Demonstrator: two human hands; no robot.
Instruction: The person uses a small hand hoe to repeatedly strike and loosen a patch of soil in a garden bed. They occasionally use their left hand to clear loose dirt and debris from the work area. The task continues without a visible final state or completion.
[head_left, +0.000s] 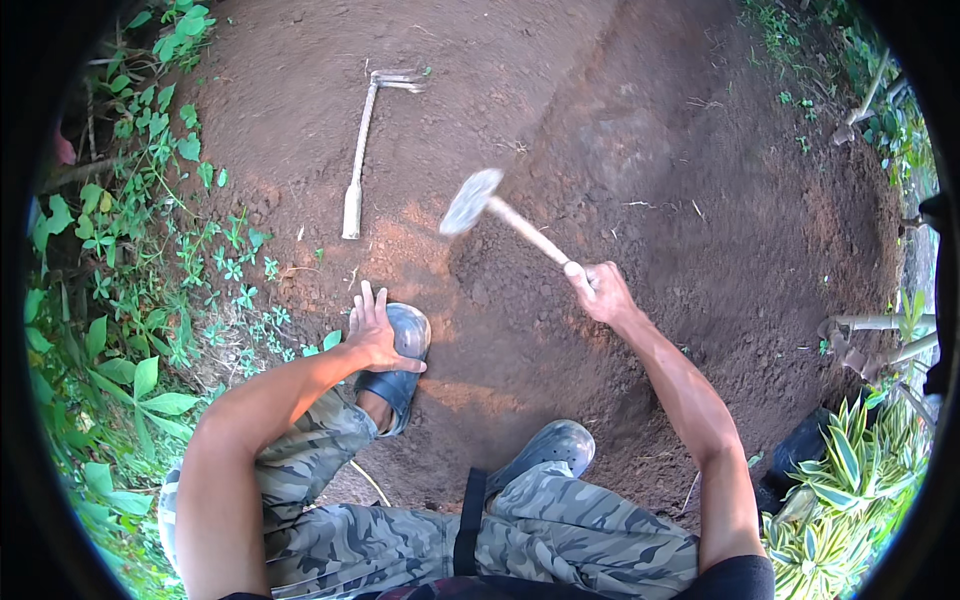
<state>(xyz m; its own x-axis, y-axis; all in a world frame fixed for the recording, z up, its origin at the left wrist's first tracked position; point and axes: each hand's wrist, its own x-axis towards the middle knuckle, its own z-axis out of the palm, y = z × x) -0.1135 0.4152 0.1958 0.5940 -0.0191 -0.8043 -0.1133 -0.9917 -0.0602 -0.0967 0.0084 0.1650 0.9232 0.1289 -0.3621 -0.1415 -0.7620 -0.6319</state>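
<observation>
My right hand (601, 289) grips the pale wooden handle of a short-handled hoe (529, 231). Its grey metal blade (472, 201) is slightly blurred and points up and to the left over loose brown soil; whether it touches the ground I cannot tell. Beside my left clog (412, 332), my left hand (373, 337) hovers or rests with fingers spread and holds nothing. Ahead of it, a hand cultivator (363, 150) with a few prongs and a thicker grip end lies on the soil.
Bare brown soil (720, 247) spreads ahead, with a shallow ridge. Leafy vines (150, 225) border the left side. At right stand cut branches (885, 322), a dark plastic bag or pot (799, 446) and a variegated plant (844, 465). My right clog (555, 444) is planted below the hoe.
</observation>
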